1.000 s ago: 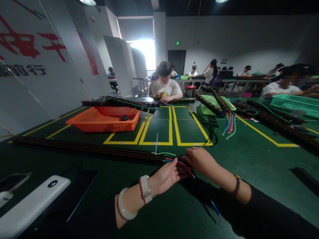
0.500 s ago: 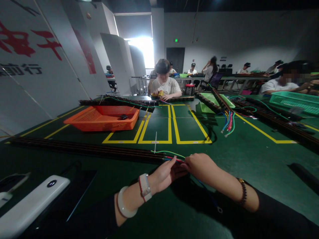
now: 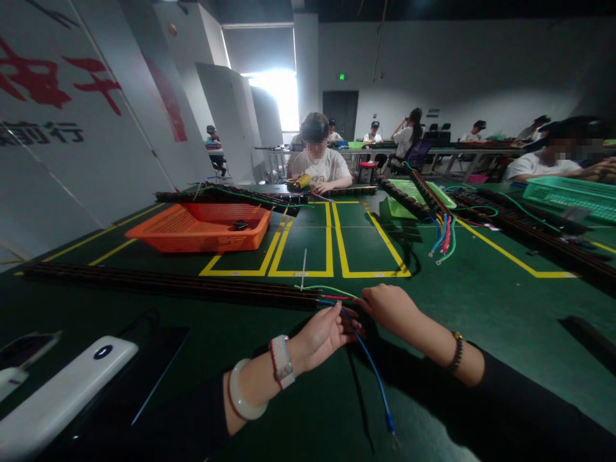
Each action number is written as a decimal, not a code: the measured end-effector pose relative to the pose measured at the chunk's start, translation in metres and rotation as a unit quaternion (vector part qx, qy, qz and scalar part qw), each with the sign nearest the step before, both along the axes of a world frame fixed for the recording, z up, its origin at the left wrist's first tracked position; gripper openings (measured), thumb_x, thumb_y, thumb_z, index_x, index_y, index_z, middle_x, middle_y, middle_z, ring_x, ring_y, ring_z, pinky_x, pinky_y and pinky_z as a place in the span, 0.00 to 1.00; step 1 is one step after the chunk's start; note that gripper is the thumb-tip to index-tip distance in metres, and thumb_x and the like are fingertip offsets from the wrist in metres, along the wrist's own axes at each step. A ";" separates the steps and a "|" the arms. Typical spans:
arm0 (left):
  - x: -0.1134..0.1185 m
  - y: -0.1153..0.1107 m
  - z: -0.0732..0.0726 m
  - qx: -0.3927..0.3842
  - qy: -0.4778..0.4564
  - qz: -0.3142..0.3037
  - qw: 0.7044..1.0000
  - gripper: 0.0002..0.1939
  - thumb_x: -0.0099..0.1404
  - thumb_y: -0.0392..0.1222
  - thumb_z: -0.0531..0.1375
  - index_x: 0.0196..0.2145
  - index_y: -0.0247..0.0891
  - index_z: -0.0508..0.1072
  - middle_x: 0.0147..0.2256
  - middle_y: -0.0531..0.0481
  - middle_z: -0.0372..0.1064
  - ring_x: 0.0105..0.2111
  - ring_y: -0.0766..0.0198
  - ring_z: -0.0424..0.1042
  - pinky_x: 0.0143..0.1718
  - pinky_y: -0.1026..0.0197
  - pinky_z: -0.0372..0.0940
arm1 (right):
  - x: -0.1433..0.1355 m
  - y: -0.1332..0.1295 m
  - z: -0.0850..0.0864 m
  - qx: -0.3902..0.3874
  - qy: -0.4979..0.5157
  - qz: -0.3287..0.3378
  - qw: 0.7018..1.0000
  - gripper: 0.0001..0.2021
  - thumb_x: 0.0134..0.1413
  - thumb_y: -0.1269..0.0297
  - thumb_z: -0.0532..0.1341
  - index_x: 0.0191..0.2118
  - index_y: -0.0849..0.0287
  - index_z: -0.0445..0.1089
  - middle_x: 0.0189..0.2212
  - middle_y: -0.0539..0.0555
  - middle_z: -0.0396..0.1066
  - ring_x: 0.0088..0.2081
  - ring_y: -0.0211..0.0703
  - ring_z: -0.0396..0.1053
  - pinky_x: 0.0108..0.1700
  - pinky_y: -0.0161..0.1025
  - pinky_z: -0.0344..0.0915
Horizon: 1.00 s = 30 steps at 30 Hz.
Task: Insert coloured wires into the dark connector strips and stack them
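A long dark strip assembly (image 3: 192, 287) lies across the green table, with wires coming out of its right end. My left hand (image 3: 323, 337) is palm up beside that end, its thumb and fingers closed round the blue wire (image 3: 373, 366), whose lugged end hangs toward me. Just to the right, my right hand (image 3: 387, 308) is closed on the red wire (image 3: 337, 297). A green wire (image 3: 325, 289) runs above the red one into the same hand. A thin white cable tie (image 3: 304, 269) stands up from the strip near its end.
An orange basket (image 3: 202, 240) sits beyond the strip. Farther right are more strips with colored wires (image 3: 445, 237), and green baskets (image 3: 572, 197). A white device (image 3: 72, 391) lies front left. A person (image 3: 320, 163) works across the table.
My right hand has moved slightly up, apart from my left. The blue wire now hangs separately from my left hand, its end shifted left and nearer me.
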<state>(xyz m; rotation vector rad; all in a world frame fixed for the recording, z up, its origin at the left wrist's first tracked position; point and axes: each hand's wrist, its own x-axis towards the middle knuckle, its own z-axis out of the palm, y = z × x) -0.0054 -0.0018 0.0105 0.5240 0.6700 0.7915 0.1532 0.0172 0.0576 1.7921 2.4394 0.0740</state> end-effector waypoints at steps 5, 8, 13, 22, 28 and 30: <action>-0.001 0.001 -0.002 -0.007 -0.001 -0.004 1.000 0.16 0.69 0.40 0.47 0.28 0.32 0.69 0.25 0.47 0.67 0.27 0.65 0.69 0.38 0.58 0.65 | 0.000 -0.001 -0.009 -0.010 -0.006 0.008 1.000 0.20 0.64 0.57 0.50 0.32 0.62 0.74 0.30 0.60 0.74 0.32 0.50 0.74 0.31 0.39 0.64; 0.000 0.003 -0.004 -0.012 -0.012 0.002 1.000 0.14 0.68 0.39 0.49 0.30 0.33 0.70 0.27 0.47 0.69 0.28 0.64 0.70 0.38 0.58 0.65 | -0.004 -0.010 -0.002 0.051 0.004 0.012 0.999 0.17 0.64 0.58 0.51 0.34 0.63 0.72 0.31 0.61 0.74 0.32 0.49 0.74 0.30 0.38 0.63; 0.000 0.005 -0.006 -0.033 -0.005 -0.004 0.999 0.13 0.67 0.37 0.51 0.28 0.33 0.71 0.26 0.49 0.69 0.26 0.67 0.69 0.36 0.61 0.65 | -0.016 -0.031 0.012 0.046 0.037 0.059 0.996 0.13 0.61 0.56 0.55 0.40 0.60 0.69 0.32 0.58 0.74 0.32 0.47 0.73 0.30 0.36 0.63; 0.001 0.006 -0.010 -0.032 -0.014 -0.003 0.999 0.12 0.68 0.38 0.51 0.33 0.34 0.72 0.32 0.47 0.72 0.34 0.64 0.72 0.41 0.59 0.66 | -0.019 -0.038 0.001 -0.001 0.002 0.099 0.995 0.20 0.55 0.73 0.56 0.55 0.64 0.61 0.38 0.63 0.74 0.34 0.49 0.75 0.29 0.37 0.65; 0.000 0.005 -0.011 -0.020 -0.029 -0.006 0.999 0.12 0.67 0.40 0.52 0.33 0.33 0.73 0.33 0.45 0.72 0.34 0.63 0.72 0.45 0.58 0.64 | -0.015 -0.036 -0.002 0.003 -0.013 0.110 0.994 0.20 0.55 0.75 0.55 0.54 0.64 0.62 0.37 0.63 0.74 0.32 0.49 0.75 0.29 0.38 0.66; 0.000 0.005 -0.010 -0.025 -0.036 -0.004 0.999 0.12 0.67 0.40 0.52 0.34 0.33 0.73 0.34 0.45 0.73 0.36 0.62 0.72 0.47 0.56 0.64 | -0.014 -0.036 -0.001 0.007 -0.010 0.107 0.994 0.20 0.55 0.77 0.55 0.54 0.64 0.63 0.36 0.62 0.75 0.32 0.48 0.75 0.30 0.37 0.67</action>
